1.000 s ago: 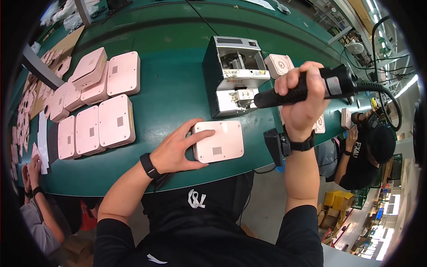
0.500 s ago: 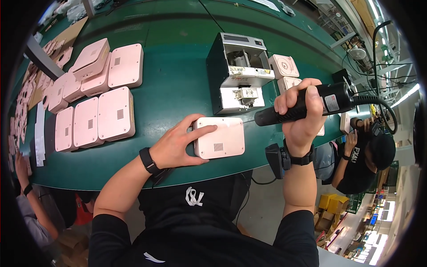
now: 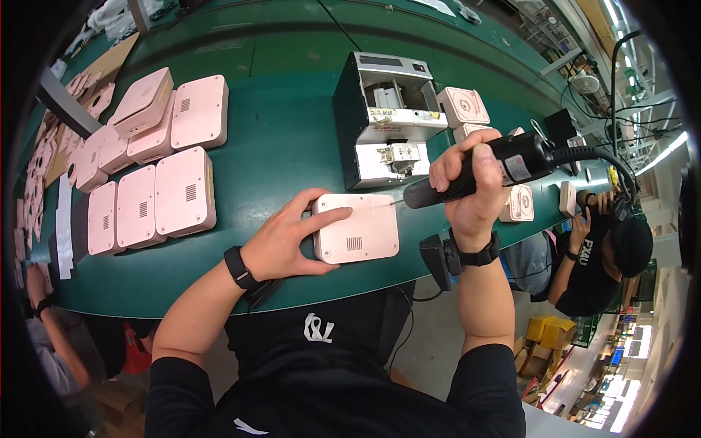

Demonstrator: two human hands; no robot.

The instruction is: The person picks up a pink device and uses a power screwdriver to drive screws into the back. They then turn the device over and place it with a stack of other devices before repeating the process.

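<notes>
Two hands work on one pale pink casing (image 3: pixel 369 232), which lies flat near the front edge of the green table (image 3: pixel 281 131), slotted face up; the left hand (image 3: pixel 288 239) is clamped on its left end, thumb along the near side, index finger laid across the top; the right hand (image 3: pixel 471 179) is closed round a black electric screwdriver (image 3: pixel 522 157), whose thin bit (image 3: pixel 399 202) points at the casing's far right corner; whether the tip is seated in the recess there or just above it, I cannot tell.

Doing this well probably comes down to alignment; the screwdriver appears to lean right in this view, though the fisheye lens makes its true angle hard to judge, so the bit should be square to the casing's face before pressure goes on; a slanted bit could slip out and mark the smooth pink surface; the left hand's grip seems well placed, at the end away from the bit, with fingers clear of a slip; firm pressure there should resist twisting; the cord (image 3: pixel 588 154) arcs off to the right, apart from the casing, and needs slack so it does not drag; the machine (image 3: pixel 405 119) stands just beyond, so the screwdriver's body wants room from it.
</notes>
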